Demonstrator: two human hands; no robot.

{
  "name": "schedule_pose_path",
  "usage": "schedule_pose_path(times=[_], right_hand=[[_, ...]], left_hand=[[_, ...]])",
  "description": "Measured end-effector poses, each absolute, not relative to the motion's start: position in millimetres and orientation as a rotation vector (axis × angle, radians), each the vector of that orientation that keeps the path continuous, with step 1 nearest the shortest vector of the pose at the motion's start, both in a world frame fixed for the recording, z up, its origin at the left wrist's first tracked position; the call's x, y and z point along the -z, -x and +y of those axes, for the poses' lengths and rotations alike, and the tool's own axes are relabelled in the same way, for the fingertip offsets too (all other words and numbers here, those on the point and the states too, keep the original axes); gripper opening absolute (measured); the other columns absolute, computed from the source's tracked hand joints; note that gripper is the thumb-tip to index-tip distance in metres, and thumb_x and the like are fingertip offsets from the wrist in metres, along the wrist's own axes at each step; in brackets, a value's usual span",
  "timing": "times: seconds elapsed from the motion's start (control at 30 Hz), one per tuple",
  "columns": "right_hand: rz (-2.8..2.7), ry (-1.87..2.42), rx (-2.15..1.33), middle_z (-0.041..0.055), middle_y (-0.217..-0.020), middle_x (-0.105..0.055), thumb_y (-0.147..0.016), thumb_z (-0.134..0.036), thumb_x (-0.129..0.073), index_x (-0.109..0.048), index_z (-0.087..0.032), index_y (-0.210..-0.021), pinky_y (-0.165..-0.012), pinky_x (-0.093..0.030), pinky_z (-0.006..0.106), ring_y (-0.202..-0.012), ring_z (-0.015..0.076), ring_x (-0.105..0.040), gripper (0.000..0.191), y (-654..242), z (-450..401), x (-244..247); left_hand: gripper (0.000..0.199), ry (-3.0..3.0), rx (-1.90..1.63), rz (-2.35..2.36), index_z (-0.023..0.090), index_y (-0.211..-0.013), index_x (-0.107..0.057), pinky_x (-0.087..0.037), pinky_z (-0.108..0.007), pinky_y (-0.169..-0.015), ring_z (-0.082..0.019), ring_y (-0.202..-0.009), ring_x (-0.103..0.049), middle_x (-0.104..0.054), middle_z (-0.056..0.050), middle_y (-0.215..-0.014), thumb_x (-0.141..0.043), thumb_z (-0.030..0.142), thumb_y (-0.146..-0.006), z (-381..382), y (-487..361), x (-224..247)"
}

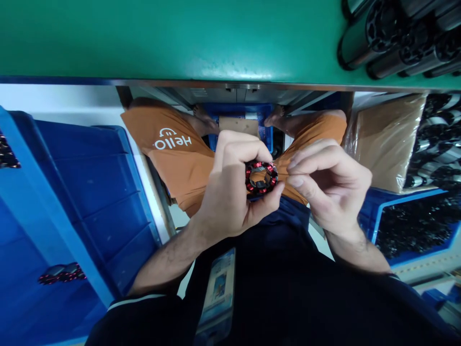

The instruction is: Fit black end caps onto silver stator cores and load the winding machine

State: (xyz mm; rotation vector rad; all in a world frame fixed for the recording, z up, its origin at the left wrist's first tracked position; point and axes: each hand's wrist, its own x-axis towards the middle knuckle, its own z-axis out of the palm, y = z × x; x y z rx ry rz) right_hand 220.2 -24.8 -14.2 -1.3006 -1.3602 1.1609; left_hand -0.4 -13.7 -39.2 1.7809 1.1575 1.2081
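In front of my lap, my left hand [228, 187] is closed around a small motor stator [272, 174], a black ring with red wire windings. Its fingers curl over the far side and the thumb presses from below, so the ring's open middle faces up. Just right of the stator hovers my right hand [329, 185], thumb and index fingertips brought together in a pinch. Whatever may sit between those fingertips is too small to make out.
Dark metal cylinders [356, 45] lie on the green table [180, 38], far right. At left, a blue bin [21, 307] holds more stators [61, 274] beside a dark blue crate [90, 168]. Right are a plastic-wrapped cardboard piece [387, 139] and a bin of black parts [414, 223].
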Motion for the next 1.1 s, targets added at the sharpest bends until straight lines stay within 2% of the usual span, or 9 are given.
schedule_pose_path(times=[0.17, 0.37, 0.57, 0.7, 0.77, 0.83, 0.93, 1.0, 1.1], right_hand=[[-0.901, 1.273, -1.560, 0.0025, -0.115, -0.097, -0.100, -0.050, -0.110, -0.099, -0.037, -0.132, -0.102, -0.082, 0.042, -0.104, 0.0229, -0.092, 0.035, -198, -44, 27], [-0.786, 1.313, -1.521, 0.0006, -0.116, -0.099, -0.099, -0.050, -0.112, -0.104, -0.042, -0.116, -0.108, -0.081, 0.038, -0.113, 0.0211, -0.094, 0.020, -191, -50, 33], [-0.918, 1.258, -1.516, 0.0001, -0.101, -0.092, -0.097, -0.050, -0.114, -0.100, -0.036, -0.107, -0.087, -0.078, 0.034, -0.092, 0.0188, -0.087, 0.022, -200, -34, 26], [-1.261, 1.284, -1.479, 0.0051, -0.107, -0.087, -0.101, -0.059, -0.109, -0.096, -0.034, -0.101, -0.090, -0.079, 0.043, -0.098, 0.0239, -0.084, 0.028, -220, -10, 12], [-1.536, 1.270, -1.388, 0.0083, -0.126, -0.090, -0.103, -0.054, -0.108, -0.099, -0.036, -0.104, -0.108, -0.080, 0.052, -0.117, 0.0302, -0.086, 0.020, -233, 3, 0], [-1.796, 1.242, -1.300, 0.0076, -0.149, -0.089, -0.103, -0.044, -0.107, -0.100, -0.039, -0.109, -0.126, -0.076, 0.060, -0.135, 0.0354, -0.086, 0.010, -245, 10, -10], [-1.813, 1.289, -1.393, 0.0072, -0.157, -0.091, -0.107, -0.035, -0.102, -0.097, -0.036, -0.115, -0.125, -0.078, 0.061, -0.136, 0.0348, -0.090, 0.010, -257, 10, -16], [-1.563, 1.371, -1.608, 0.0089, -0.143, -0.095, -0.109, -0.040, -0.102, -0.092, -0.031, -0.112, -0.114, -0.083, 0.056, -0.126, 0.0317, -0.094, 0.013, -259, 4, -11], [-1.307, 1.389, -1.842, 0.0087, -0.130, -0.097, -0.109, -0.051, -0.103, -0.088, -0.026, -0.104, -0.105, -0.085, 0.049, -0.114, 0.0277, -0.095, 0.030, -257, -3, -3]], left_hand=[[0.043, -1.806, -1.308, 1.186, 0.030, -0.137, -0.072, -0.068, -0.049, -0.116, -0.029, -0.126, -0.081, -0.083, -0.007, -0.130, -0.088, 0.065, -0.117, -19, -7, 59], [0.035, -2.047, -1.283, 1.242, 0.030, -0.144, -0.070, -0.069, -0.048, -0.106, -0.030, -0.119, -0.082, -0.084, -0.008, -0.129, -0.090, 0.039, -0.116, -21, -6, 58], [0.033, -2.039, -1.317, 1.210, 0.033, -0.143, -0.076, -0.069, -0.056, -0.108, -0.034, -0.111, -0.081, -0.081, -0.010, -0.130, -0.081, 0.048, -0.115, -21, -10, 64], [0.024, -1.923, -1.240, 1.203, 0.032, -0.128, -0.083, -0.072, -0.047, -0.096, -0.029, -0.109, -0.077, -0.078, -0.009, -0.122, -0.087, 0.047, -0.110, -16, -5, 50], [0.029, -1.616, -1.036, 1.087, 0.031, -0.122, -0.085, -0.073, -0.043, -0.089, -0.027, -0.101, -0.078, -0.079, -0.008, -0.113, -0.092, 0.056, -0.110, -9, 1, 45], [0.052, -1.178, -0.700, 0.870, 0.028, -0.118, -0.085, -0.070, -0.041, -0.070, -0.024, -0.076, -0.076, -0.080, -0.008, -0.096, -0.080, 0.080, -0.115, -3, 7, 51], [0.088, -0.787, -0.470, 0.737, 0.026, -0.122, -0.083, -0.050, -0.037, -0.045, -0.019, -0.047, -0.061, -0.077, -0.005, -0.077, -0.048, 0.107, -0.114, -4, 13, 72], [0.085, -0.989, -0.749, 0.945, 0.029, -0.130, -0.083, -0.056, -0.035, -0.052, -0.019, -0.058, -0.070, -0.083, -0.005, -0.091, -0.070, 0.109, -0.104, -13, 12, 83], [0.073, -1.671, -1.169, 1.181, 0.036, -0.143, -0.085, -0.075, -0.041, -0.090, -0.027, -0.105, -0.089, -0.090, -0.006, -0.130, -0.113, 0.074, -0.088, -25, 5, 79]])
